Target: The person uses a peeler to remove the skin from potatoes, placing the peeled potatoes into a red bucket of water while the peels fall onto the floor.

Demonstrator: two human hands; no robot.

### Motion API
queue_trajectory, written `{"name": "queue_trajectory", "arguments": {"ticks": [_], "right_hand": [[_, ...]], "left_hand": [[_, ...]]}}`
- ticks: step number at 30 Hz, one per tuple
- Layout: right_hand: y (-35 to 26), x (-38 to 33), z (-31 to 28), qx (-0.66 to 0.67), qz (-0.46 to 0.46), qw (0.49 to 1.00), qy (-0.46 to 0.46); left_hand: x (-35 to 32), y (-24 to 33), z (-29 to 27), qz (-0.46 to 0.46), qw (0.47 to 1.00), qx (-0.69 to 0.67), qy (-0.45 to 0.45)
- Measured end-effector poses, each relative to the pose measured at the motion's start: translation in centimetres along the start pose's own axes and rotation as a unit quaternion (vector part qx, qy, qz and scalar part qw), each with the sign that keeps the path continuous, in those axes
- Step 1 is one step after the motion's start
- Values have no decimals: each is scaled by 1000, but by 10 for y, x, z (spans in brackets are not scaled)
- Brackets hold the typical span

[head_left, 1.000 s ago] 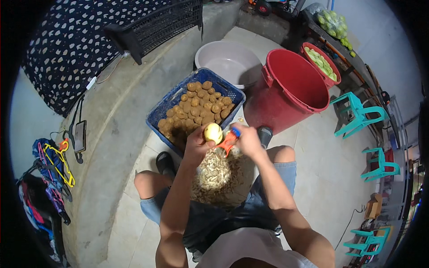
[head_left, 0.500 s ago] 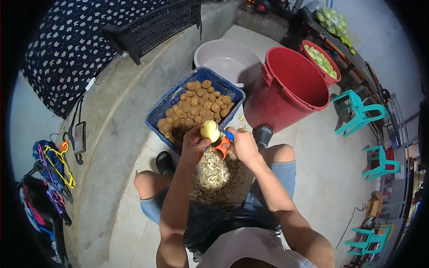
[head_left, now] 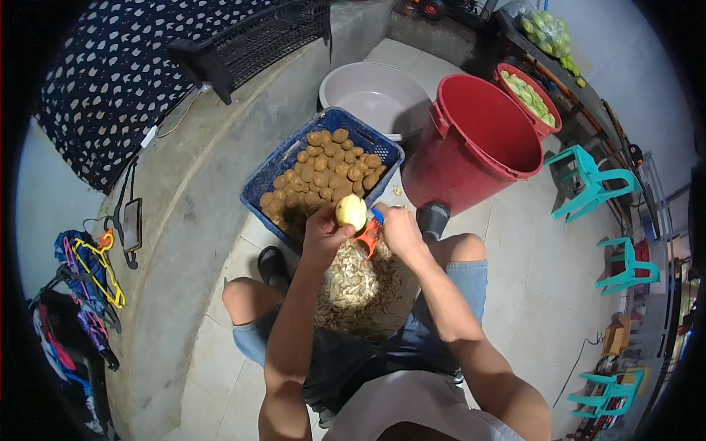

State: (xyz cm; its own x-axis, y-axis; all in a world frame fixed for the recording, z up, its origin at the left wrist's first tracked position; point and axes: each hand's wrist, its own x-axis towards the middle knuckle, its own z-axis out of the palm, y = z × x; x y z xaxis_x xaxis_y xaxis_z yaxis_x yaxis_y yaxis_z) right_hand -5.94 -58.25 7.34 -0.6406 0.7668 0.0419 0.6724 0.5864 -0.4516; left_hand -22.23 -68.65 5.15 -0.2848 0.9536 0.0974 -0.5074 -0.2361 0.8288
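Note:
My left hand [head_left: 323,237] grips a peeled, pale yellow potato [head_left: 351,211] by its left side, with a small dark spot on its skin. Close to its right, my right hand [head_left: 401,231] is closed round an orange and blue peeler [head_left: 368,237]; the orange part hangs below the fingers. Just beyond the hands, brown unpeeled potatoes [head_left: 323,170] fill much of a blue plastic crate [head_left: 257,178]. Under my hands, between my legs, lies a heap of peelings [head_left: 354,290].
Behind the crate sits a pale round basin [head_left: 353,81]. A tall red bin [head_left: 460,165] stands to the right, and past it a red tub [head_left: 551,131] of pale green pieces. Turquoise chairs [head_left: 599,184] line the right. A curved concrete ledge [head_left: 184,213] runs along the left.
The potato has turned in my left hand and shifted slightly right and up. My right hand and the peeler have tilted, and the blue part is now mostly covered.

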Motion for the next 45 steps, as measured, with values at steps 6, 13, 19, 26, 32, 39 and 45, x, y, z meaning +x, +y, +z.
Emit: {"name": "queue_trajectory", "arguments": {"ticks": [6, 13, 19, 26, 32, 39, 45], "right_hand": [[-7, -4, -9, 35, 22, 999, -29], [46, 9, -14, 491, 70, 865, 73], [34, 14, -16, 455, 3, 886, 92], [25, 8, -13, 437, -35, 895, 77], [20, 9, -16, 478, -37, 874, 80], [25, 14, -14, 484, 13, 868, 111], [69, 21, -13, 499, 64, 856, 124]], "left_hand": [[-7, 0, -13, 9, 997, -81, 10], [-6, 21, 1, 12, 1000, -20, -2], [-10, 6, -5, -41, 996, 27, -75], [-11, -3, -7, -49, 998, 1, -33], [-11, -2, -9, -59, 998, -14, -34], [-6, -9, -13, -94, 989, -113, -5], [-7, 6, 13, -76, 993, -84, -44]]}}
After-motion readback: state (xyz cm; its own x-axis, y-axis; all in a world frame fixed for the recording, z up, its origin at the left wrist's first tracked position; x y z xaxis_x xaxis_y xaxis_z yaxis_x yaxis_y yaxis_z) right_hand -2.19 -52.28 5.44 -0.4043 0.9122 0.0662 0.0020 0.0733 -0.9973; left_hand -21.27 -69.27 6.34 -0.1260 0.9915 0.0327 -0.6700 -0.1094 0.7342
